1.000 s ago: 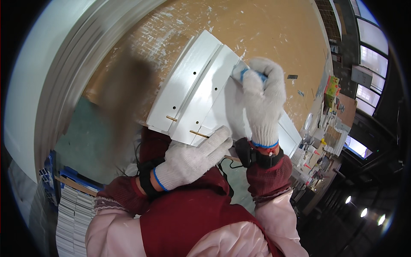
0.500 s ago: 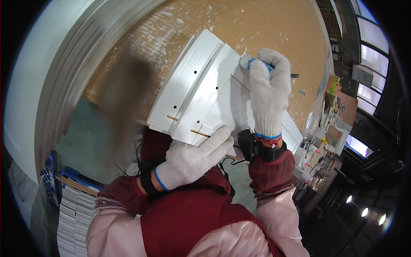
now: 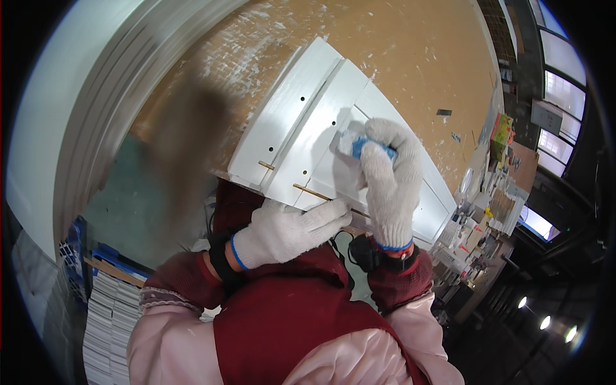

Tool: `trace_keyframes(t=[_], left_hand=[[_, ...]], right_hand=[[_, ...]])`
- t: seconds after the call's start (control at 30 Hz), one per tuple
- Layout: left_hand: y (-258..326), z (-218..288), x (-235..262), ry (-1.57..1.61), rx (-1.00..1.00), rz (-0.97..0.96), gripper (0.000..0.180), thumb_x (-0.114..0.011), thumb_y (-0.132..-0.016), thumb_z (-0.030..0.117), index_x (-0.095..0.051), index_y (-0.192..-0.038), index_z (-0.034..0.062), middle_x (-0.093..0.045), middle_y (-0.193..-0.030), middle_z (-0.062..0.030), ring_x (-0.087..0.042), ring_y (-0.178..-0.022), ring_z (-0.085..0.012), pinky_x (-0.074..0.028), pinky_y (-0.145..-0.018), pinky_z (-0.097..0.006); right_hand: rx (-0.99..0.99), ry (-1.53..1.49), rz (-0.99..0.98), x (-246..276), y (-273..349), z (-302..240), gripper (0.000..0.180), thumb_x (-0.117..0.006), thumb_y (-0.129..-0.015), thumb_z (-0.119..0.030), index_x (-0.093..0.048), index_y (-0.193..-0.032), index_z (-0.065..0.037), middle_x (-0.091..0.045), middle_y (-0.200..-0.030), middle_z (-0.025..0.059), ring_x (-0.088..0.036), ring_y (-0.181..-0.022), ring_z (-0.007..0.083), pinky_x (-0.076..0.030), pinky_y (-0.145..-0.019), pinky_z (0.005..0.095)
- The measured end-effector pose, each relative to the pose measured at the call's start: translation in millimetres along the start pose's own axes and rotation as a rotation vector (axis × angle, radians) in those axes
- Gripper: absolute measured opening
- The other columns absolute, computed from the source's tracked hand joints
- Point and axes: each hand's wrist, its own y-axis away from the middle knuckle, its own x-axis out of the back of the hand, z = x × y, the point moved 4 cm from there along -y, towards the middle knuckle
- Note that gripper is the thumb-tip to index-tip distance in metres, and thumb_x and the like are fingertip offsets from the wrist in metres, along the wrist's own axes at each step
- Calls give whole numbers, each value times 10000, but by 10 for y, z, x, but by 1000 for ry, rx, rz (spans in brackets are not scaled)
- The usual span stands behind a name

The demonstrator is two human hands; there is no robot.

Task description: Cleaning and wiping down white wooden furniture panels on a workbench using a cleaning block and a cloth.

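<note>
A white wooden panel (image 3: 350, 151) lies slantwise across the workbench, with grooves, several small round holes and brass-coloured strips near its closer edge. My right hand (image 3: 391, 179), in a white knit glove, pinches a crumpled blue and white cloth (image 3: 369, 147) over the panel's face. Whether the cloth touches the surface is hard to make out. My left hand (image 3: 292, 232), gloved alike, holds the panel's near edge, its fingers stretched along it and the thumb partly hidden by the panel.
The brown bench (image 3: 410, 70) is specked with white paint; a small dark strip (image 3: 444, 112) lies on it. Large white moulded pieces (image 3: 109, 96) rise at the left. Stacked white boards (image 3: 112, 327) stand lower left. Cluttered supplies (image 3: 471, 228) are at the right. A brown blur hangs left of the panel.
My right hand has come nearer from the panel's far edge with the cloth, uncovering the dark strip. The panel has shifted slightly rightward, and my left fingers now lie closer to its edge.
</note>
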Motion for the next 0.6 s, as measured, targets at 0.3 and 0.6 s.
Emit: trace_keyframes(t=[0.3,0.6], left_hand=[[68,-15,-51,41,-64,70,268,-674,-740,116,-702,-1007,120,-644,-1165,-22,-645,-958,-186,-525,-804,-328],[102,11,-31,-74,-89,38,285,-641,-737,159,-706,-1014,166,-623,-1188,-1,-615,-1011,-156,-475,-862,-349]], right_hand=[[162,33,171,-66,-172,181,305,-532,-928,-135,-479,-1168,47,-562,-840,75,-494,-557,85,-419,-487,220],[178,127,218,-145,-163,166,287,-522,-930,-112,-486,-1171,40,-545,-779,49,-469,-548,55,-395,-466,208]])
